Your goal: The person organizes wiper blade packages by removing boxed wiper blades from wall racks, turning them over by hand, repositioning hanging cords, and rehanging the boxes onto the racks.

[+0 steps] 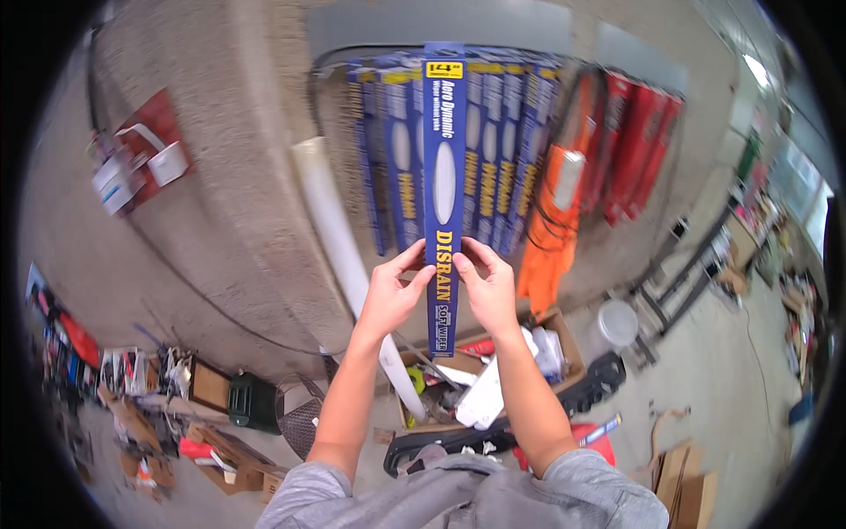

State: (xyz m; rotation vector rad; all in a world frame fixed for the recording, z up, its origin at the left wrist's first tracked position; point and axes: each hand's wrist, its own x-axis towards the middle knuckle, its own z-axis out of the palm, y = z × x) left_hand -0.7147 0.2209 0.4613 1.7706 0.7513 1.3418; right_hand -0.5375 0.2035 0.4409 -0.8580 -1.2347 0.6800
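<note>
Held upright before the wall: a long blue wiper-blade box [444, 176], pinched near its lower third between both hands. Left hand [390, 295] closed on the left edge, fingers [412, 257] curled round the front; right hand [486, 291] closed on the right edge, thumb and fingers likewise wrapped. Top end level with a row of matching blue boxes [498, 150] hanging on the wall just behind.

Likely trouble: a tall, slim package gripped low (most of its length above the hands), so prone to tipping or swinging sideways and knocking the hanging row loose. Could also slip down through a light pinch, straight onto the open cardboard box [564, 344] of odds and ends below. Cluttered footing too, with a black bumper-like part [529, 419] lying right by the feet.

Rough plastered wall, grey-brown, with a white tube [339, 238] leaning against it, red boxes [639, 145] and an orange packet [555, 220] hung to the right. Bare concrete floor, strewn with cartons, tools and scraps along the left; a white bucket [617, 322] and metal racks towards the right, daylight beyond.
</note>
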